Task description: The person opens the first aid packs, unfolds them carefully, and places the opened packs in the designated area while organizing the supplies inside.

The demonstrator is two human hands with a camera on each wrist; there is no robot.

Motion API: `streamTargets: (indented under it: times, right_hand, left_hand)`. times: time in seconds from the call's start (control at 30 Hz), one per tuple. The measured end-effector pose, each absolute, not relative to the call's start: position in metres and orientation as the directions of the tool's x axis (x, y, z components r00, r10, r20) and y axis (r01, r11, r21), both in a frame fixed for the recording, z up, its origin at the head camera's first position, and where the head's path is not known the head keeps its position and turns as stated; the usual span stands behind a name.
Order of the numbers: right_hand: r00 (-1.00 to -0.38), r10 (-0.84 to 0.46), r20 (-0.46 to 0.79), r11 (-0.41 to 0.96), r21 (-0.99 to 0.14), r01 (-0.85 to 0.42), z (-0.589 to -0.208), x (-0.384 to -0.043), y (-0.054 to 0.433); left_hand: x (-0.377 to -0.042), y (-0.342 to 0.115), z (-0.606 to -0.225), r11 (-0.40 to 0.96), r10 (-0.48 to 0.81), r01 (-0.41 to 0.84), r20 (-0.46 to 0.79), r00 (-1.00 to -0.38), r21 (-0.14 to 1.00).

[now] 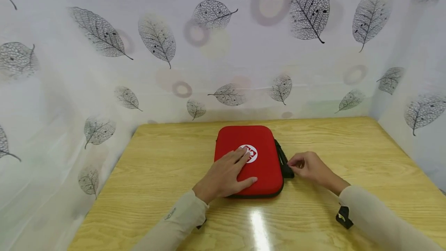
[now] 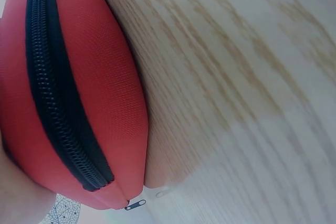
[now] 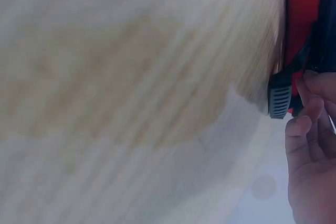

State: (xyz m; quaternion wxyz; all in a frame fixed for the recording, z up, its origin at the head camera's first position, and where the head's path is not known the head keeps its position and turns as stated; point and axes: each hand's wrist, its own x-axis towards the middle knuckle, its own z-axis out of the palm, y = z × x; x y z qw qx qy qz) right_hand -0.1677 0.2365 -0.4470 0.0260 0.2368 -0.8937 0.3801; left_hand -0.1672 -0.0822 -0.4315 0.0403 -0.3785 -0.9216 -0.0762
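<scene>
A red zip-up case [image 1: 259, 138] with a round white emblem lies flat on the table. My left hand [image 1: 226, 173] rests on its lid with straight fingers, their tips over the emblem. In the left wrist view, a black zipper [image 2: 47, 87] runs along the case's side, with a small metal zipper pull [image 2: 135, 204] at one corner. At the case's right side, a black handle [image 1: 286, 171] sticks out. My right hand [image 1: 310, 167] pinches at this handle with thumb and fingertips. In the right wrist view, the handle's ribbed end [image 3: 280, 100] shows beside the fingers; the exact grip is partly hidden.
The wooden table [image 1: 167, 158] extends around the case on all sides. Behind it and at both sides hangs a pale curtain [image 1: 223, 61] printed with grey leaves. A black piece [image 1: 344, 217] sits under the right sleeve.
</scene>
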Motion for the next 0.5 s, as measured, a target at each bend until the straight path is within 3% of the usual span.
streamTargets:
  times: [0.27, 0.5]
  right_hand:
    - [-0.860, -0.452, 0.238, 0.524, -0.709, -0.472, -0.443, -0.143, 0.237]
    - [-0.868, -0.463, 0.181, 0.484, -0.769, -0.418, -0.444, -0.126, 0.238]
  left_hand:
    - [-0.167, -0.083, -0.432, 0.703, 0.690, 0.704, 0.144, -0.709, 0.099]
    - [-0.168, -0.082, -0.432, 0.701, 0.690, 0.705, 0.147, -0.708, 0.107]
